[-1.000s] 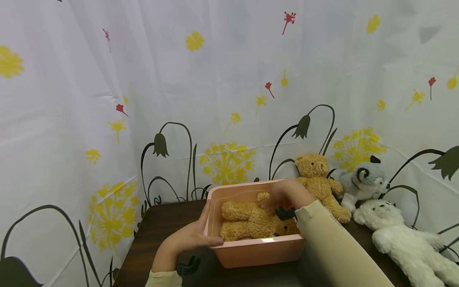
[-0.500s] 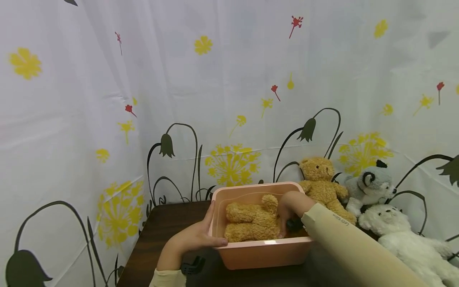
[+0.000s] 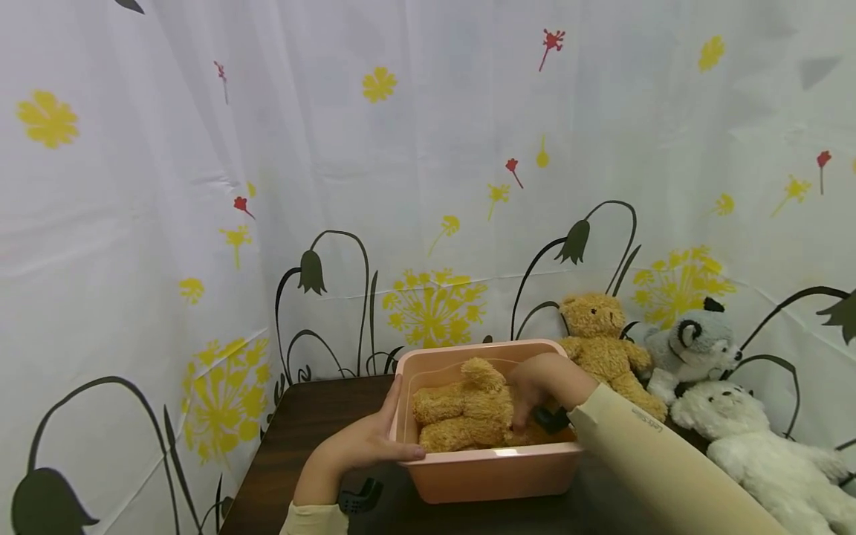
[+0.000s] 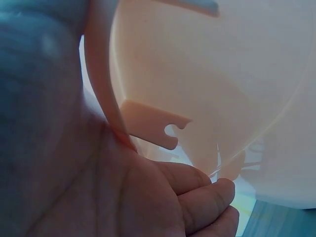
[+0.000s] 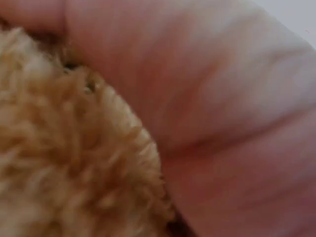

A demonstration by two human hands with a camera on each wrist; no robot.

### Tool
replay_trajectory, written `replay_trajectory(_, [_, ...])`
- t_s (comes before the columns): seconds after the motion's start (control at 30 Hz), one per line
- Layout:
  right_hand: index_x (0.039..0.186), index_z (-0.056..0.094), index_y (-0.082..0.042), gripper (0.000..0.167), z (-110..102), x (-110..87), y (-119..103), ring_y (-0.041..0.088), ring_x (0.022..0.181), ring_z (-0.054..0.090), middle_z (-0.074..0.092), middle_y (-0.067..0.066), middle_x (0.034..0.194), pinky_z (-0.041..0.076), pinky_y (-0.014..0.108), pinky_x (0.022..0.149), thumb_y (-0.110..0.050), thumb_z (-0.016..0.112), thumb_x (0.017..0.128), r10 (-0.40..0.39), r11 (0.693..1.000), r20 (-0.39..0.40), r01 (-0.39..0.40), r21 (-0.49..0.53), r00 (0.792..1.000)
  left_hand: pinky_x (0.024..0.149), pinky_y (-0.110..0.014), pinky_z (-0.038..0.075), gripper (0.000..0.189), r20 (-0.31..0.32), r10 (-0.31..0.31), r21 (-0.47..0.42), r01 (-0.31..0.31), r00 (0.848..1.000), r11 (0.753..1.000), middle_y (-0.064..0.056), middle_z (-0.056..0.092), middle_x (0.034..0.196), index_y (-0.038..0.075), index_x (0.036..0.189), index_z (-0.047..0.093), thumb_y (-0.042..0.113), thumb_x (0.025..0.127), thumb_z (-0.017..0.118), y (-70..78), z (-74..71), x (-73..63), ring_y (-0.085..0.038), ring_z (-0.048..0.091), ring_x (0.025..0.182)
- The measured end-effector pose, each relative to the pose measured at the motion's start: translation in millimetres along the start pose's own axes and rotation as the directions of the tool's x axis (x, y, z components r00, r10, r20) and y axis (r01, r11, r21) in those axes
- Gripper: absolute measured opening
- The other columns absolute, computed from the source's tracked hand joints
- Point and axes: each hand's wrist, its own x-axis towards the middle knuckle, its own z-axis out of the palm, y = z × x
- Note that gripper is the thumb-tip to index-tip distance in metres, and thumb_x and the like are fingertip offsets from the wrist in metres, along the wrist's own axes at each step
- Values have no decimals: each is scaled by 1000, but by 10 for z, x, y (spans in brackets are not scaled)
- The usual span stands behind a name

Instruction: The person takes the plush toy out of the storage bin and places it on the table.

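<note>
With my left hand (image 3: 361, 446) gripping the rim of the pink plastic tub (image 3: 491, 472), my right hand (image 3: 538, 386), fingers curled into its fur, has shoved the tan fuzzy teddy bear (image 3: 461, 409) leftward inside, settling it deeper.

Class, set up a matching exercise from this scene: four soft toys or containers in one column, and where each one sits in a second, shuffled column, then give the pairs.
1. brown teddy bear
2. pink plastic bin
3. grey plush
4. white plush bear

A. lying at the table's right edge
B. held at its left rim by the left hand
C. inside the bin, under the right hand
D. against the curtain, behind the white one

Pairs: 1-C, 2-B, 3-D, 4-A
</note>
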Motion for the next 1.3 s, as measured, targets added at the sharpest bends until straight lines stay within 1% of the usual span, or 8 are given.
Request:
replay_trajectory(0.13, [112, 72, -20, 42, 20, -29, 8, 14, 52, 47, 56, -6, 68, 39, 35, 54, -35, 93, 79, -48, 998, -49, 49, 28, 998, 109, -55, 54, 143, 8, -2, -9, 2, 1000, 1000, -35, 32, 172, 34, 172, -25, 55, 88, 88, 1, 3, -5, -36, 69, 132])
replay_trajectory(0.23, [91, 66, -20, 26, 7, -19, 55, 12, 49, 32, 39, -8, 56, 31, 33, 54, -25, 90, 82, -104, 994, -71, 106, 21, 992, 110, -55, 54, 142, 15, 0, -16, 1, 1000, 1000, -35, 28, 174, 34, 171, -26, 54, 89, 88, 8, 0, -6, -37, 67, 134])
replay_trajectory(0.37, [63, 35, -25, 54, -29, -68, 124, 12, 55, 15, 19, -9, 57, 20, 33, 58, -11, 83, 82, -142, 989, -168, 146, 12, 975, 109, -53, 55, 142, 28, 4, -52, -3, 1000, 999, -35, 25, 175, 34, 171, -27, 51, 89, 88, 22, 5, 1, -39, 66, 136])
replay_trajectory(0.47, [85, 70, -20, 20, -42, -169, 172, 15, 57, 22, 39, -6, 67, 24, 34, 57, -5, 82, 79, -124, 982, -280, 158, 102, 952, 109, -51, 55, 143, 30, 6, -74, -4, 1000, 997, -34, 25, 175, 34, 171, -27, 49, 88, 89, 33, 12, 6, -39, 65, 137])
replay_trajectory(0.6, [158, 53, -13, 87, -51, -355, 204, 23, 73, 53, 68, 9, 111, 43, 41, 64, -8, 87, 79, -106, 957, -429, 209, 200, 897, 109, -52, 54, 143, 15, 0, -38, 1, 1000, 999, -33, 29, 174, 33, 171, -27, 52, 88, 88, 32, 13, 3, -37, 66, 135])
replay_trajectory(0.87, [142, 64, -26, 65, -8, -654, 80, 19, 79, 55, 62, 3, 123, 44, 39, 67, -14, 89, 84, -182, 944, -585, 308, 121, 790, 109, -54, 54, 142, 8, -8, -17, 8, 1000, 1000, -34, 37, 170, 33, 172, -26, 54, 89, 87, 22, 9, -15, -36, 69, 131])
replay_trajectory(1.03, [151, 57, -25, 75, 47, -803, 10, 18, 70, 53, 62, 6, 129, 42, 37, 61, -11, 86, 84, -174, 937, -646, 326, 123, 744, 107, -49, 55, 141, 16, -3, -43, 4, 1000, 999, -34, 33, 172, 35, 171, -26, 52, 89, 87, 20, 27, -19, -35, 69, 132])
replay_trajectory(1.3, [146, 60, 0, 70, 24, -1123, 23, 28, 96, 62, 64, 18, 129, 50, 44, 77, -7, 84, 80, -77, 931, -802, 331, 155, 592, 105, -43, 55, 142, 3, -1, -30, 1, 1000, 1000, -33, 33, 172, 32, 172, -24, 53, 88, 88, 22, 14, -9, -28, 68, 130])
